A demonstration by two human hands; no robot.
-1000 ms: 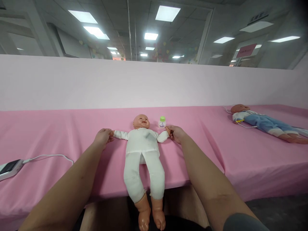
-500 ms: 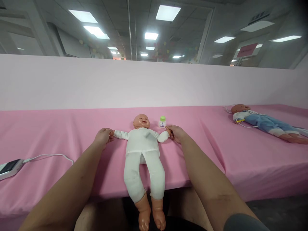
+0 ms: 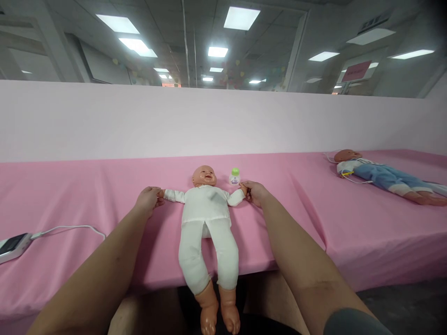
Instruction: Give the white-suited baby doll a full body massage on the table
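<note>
A baby doll (image 3: 206, 204) with a white cloth body lies on its back on the pink-covered table (image 3: 87, 186), its plastic feet hanging over the front edge. Both its arms are spread out sideways. My left hand (image 3: 148, 199) is closed around the doll's hand on the left side of the view. On the other side, my right hand (image 3: 256, 193) pinches the doll's other hand between thumb and fingers. A small clear bottle (image 3: 234, 178) with a green cap stands just behind my right hand, beside the doll's head.
At the left lies a white handheld device (image 3: 14, 246) with a dark screen and a white cable (image 3: 70, 227). Far right, a second doll (image 3: 380, 177) in blue and white clothes lies with thin tubes about it. A white low wall (image 3: 209, 121) topped by glass runs behind the table.
The view has shifted very slightly. Both hands keep their hold on the doll's hands, and the doll's pose looks the same.
</note>
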